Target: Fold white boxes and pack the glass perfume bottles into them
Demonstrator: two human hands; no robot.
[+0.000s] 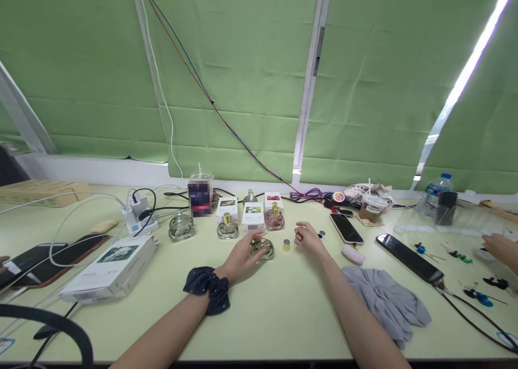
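Note:
My left hand [242,258], a dark scrunchie [208,289] on its wrist, is closed round a small round glass perfume bottle [263,247] standing on the pale table. My right hand [308,238] hovers just right of it with fingers curled in a pinch; what it holds is too small to make out. A gold cap [286,245] stands on the table between the two hands. Behind them stand three more glass bottles: a clear one [181,226], a gold-capped one [227,227] and a pinkish one [274,218], with small white boxes [253,217] among them.
A white box [111,267] and cables lie at left, by a power strip [140,213]. Phones [346,228] [408,257], a grey cloth [386,301], a lidded drink cup [372,206], a water bottle [436,195] and small tools [479,296] are at right. Another person's hand [501,248] shows at the right edge.

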